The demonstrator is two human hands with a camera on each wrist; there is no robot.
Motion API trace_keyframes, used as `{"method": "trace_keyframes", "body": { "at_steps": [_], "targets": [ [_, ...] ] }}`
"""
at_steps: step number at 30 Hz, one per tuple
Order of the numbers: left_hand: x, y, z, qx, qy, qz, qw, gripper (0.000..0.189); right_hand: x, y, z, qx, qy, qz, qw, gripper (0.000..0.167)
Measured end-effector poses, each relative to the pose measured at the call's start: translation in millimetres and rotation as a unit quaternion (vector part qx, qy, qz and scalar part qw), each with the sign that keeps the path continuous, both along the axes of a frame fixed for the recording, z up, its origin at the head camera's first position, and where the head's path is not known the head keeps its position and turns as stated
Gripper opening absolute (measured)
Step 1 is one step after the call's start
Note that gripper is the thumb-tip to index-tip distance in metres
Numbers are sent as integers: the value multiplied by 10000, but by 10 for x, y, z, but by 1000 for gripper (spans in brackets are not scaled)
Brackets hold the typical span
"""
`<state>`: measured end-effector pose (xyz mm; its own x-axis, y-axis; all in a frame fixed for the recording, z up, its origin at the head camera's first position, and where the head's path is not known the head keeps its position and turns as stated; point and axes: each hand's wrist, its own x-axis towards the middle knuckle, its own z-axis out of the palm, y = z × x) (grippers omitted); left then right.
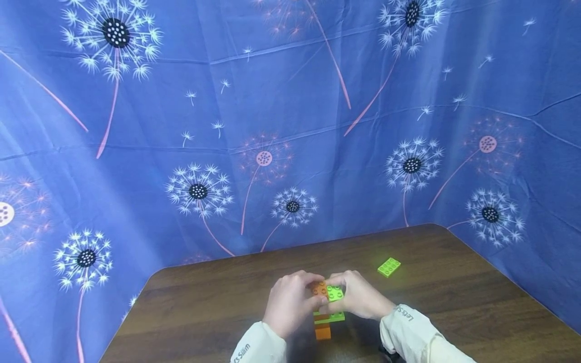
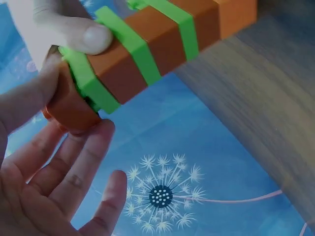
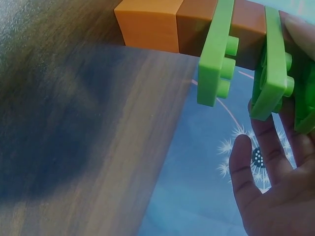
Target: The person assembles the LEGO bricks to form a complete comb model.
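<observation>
A tower of building bricks stands on the table between my hands: an orange brick [image 1: 323,331] at the bottom, then brown-orange bricks alternating with green plates [image 3: 216,59] that jut out to one side. My left hand [image 1: 292,300] pinches the top brown-orange brick [image 2: 74,105] between thumb and fingers. That brick lies against the uppermost green plate [image 1: 336,292] and looks slightly askew; whether it is fully seated I cannot tell. My right hand [image 1: 365,298] grips the tower's upper part, its thumb [image 2: 78,34] pressed near the top plate. Part of the tower is hidden behind the fingers.
A loose green plate [image 1: 389,267] with studs lies on the brown wooden table [image 1: 218,302], behind and to the right of the tower. A blue cloth [image 1: 317,126] with dandelion prints hangs behind the table and along its sides.
</observation>
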<state>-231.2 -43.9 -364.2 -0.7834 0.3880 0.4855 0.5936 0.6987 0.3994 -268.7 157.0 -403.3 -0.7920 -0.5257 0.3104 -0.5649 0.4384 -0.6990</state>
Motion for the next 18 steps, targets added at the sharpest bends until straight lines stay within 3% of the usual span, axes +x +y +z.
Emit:
{"method": "trace_keyframes", "body": {
  "at_steps": [4,11,18],
  "targets": [
    [7,22,29,-235,200,200,9993,33,-9,-8,14,98,14,-25,9999,37],
    [-2,34,54,-235,56,246,9994,31,-10,-25,-7,81,-149,-65,9998,34],
    [9,76,68,-548,317,295,9976,33,-21,-9,34,-66,-64,68,9999,34]
  ]
}}
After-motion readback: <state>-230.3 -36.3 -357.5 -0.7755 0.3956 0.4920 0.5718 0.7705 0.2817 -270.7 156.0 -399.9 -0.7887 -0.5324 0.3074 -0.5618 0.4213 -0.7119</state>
